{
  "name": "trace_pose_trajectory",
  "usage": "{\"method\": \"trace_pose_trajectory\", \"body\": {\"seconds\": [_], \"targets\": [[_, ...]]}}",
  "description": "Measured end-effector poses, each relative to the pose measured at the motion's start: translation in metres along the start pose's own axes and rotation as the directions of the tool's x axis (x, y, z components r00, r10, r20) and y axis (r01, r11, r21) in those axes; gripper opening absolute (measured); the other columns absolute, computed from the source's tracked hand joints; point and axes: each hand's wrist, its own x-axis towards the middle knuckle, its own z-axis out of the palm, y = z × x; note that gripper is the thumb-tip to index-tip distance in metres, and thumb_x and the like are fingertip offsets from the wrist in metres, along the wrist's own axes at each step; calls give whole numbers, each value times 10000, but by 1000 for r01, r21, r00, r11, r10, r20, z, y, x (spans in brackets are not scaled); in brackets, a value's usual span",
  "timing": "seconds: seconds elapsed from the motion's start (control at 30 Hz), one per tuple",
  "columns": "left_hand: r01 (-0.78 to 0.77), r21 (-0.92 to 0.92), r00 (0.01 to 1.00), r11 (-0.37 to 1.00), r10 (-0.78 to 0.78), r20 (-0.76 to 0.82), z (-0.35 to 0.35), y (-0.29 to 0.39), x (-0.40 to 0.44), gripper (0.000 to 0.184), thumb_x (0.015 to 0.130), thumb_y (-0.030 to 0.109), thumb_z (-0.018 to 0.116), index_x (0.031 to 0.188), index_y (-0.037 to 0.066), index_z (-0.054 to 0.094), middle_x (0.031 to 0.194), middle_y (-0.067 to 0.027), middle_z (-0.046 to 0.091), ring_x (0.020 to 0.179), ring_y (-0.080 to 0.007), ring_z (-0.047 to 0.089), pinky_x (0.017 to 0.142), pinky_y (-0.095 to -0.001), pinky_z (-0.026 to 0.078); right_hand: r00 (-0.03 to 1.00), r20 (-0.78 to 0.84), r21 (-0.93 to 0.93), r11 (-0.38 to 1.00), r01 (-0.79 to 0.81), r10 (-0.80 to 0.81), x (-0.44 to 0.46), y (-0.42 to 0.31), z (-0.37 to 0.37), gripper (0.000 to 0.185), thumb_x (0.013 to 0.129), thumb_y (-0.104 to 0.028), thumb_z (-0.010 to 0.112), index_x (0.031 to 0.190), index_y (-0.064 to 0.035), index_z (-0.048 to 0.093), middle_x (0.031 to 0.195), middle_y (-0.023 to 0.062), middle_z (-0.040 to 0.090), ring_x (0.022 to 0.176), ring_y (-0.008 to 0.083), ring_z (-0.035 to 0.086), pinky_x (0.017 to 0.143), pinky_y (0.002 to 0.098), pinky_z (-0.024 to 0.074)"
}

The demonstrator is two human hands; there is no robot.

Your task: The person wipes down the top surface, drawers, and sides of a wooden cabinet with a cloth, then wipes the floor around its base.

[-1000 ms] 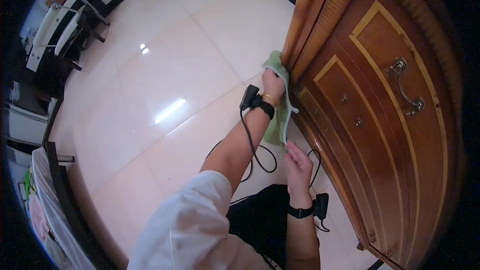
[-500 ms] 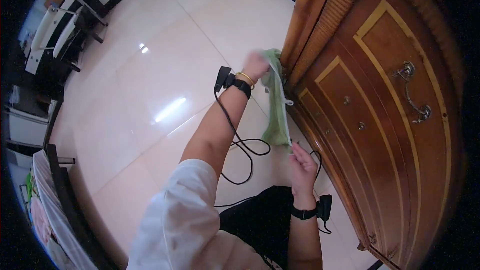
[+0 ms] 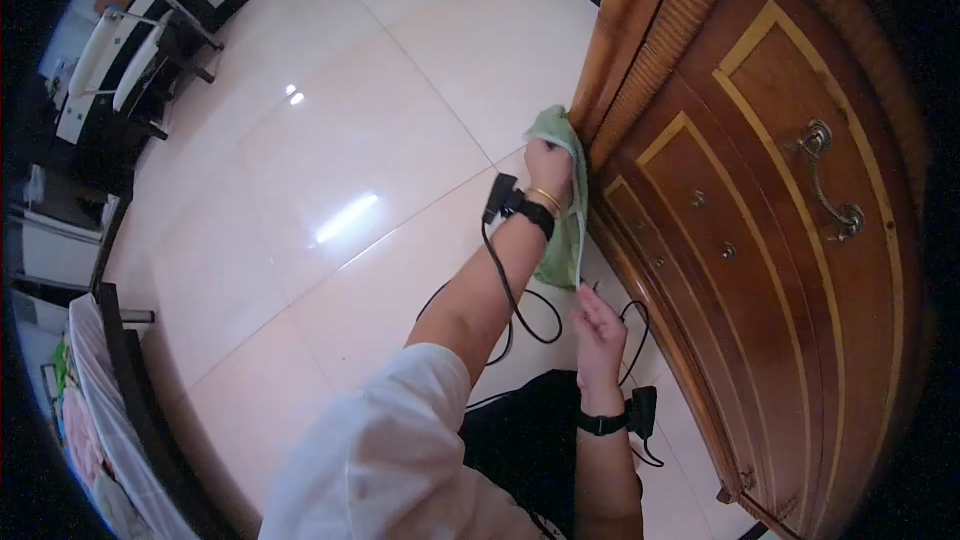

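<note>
A loose, plain white short-sleeved top [image 3: 370,440] is worn above a black lower garment [image 3: 522,430]. The left wrist [image 3: 533,208] is ringed by a thin gold-coloured bangle [image 3: 544,197] and a black strap [image 3: 537,217], to which a boxy black module [image 3: 500,197] with a black cable [image 3: 503,278] is fixed. The right wrist [image 3: 601,408] is fitted with a matching black band [image 3: 602,425], cabled box [image 3: 643,411] included.

From my feed, the light is soft and middling, brightest across the glossy floor [image 3: 300,290]. A white streak of glare sits toward nine o'clock of centre, with two small bright spots beyond it toward ten o'clock. I see straight lines bow heavily, and the corners fall to black. The cabinet [image 3: 700,230] looks dimmer at three o'clock; furniture near nine o'clock is smeared and soft.
</note>
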Motion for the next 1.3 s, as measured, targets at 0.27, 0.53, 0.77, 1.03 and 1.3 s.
{"method": "trace_pose_trajectory", "body": {"seconds": [0.27, 0.53, 0.77, 1.03, 1.3], "targets": [[-102, 307, 993, 946, 77, 95, 13, -70, -117, 160, 818, 111, 649, 892, -14, 718, 850, -263, 691, 829, -475, 669, 708, -506, 521, 996, -10, -121, 989, -86, 85, -18, 13, -29, 480, 950, 82, 561, 1429, 64, 546, 1446, 168, 592, 1326, 241, 576, 1116, 341, 434], [-137, 201, 990, 970, 127, 64, -7, -72, -10, 239, 855, 78, 550, 1025, -19, 687, 1004, -271, 700, 983, -501, 638, 853, -505, 505, 998, -43, -6, 999, 47, -48, -3, 30, -26, 486, 914, 56, 594, 1396, 1, 619, 1252, 84, 691, 1087, 155, 644, 997, 300, 499], [-174, 713, 969, 679, -9, 245, -25, -113, -27, 262, 857, 79, 583, 1087, 18, 692, 1076, -250, 698, 1097, -460, 620, 989, -507, 486, 993, 115, -122, 993, 2, 13, 6, 32, -11, 551, 932, 77, 575, 1476, 8, 524, 1458, 107, 585, 1211, 167, 597, 1042, 293, 452], [-295, 479, 924, 827, 118, 365, 22, -151, -126, 193, 856, 99, 586, 995, -23, 642, 1002, -293, 678, 1023, -503, 608, 924, -563, 489, 997, -50, -66, 996, 59, -62, -36, 57, -56, 519, 935, 77, 578, 1449, 7, 553, 1383, 102, 639, 1167, 178, 635, 1030, 304, 475], [218, 193, 822, 957, -287, 492, 46, -148, -157, 335, 921, 136, 601, 1116, -137, 616, 1011, -298, 716, 980, -430, 705, 817, -407, 535, 959, -264, 94, 988, 126, -97, -79, 41, -87, 504, 910, 112, 543, 1409, 49, 572, 1360, 139, 659, 1226, 227, 642, 1091, 355, 474]]}}
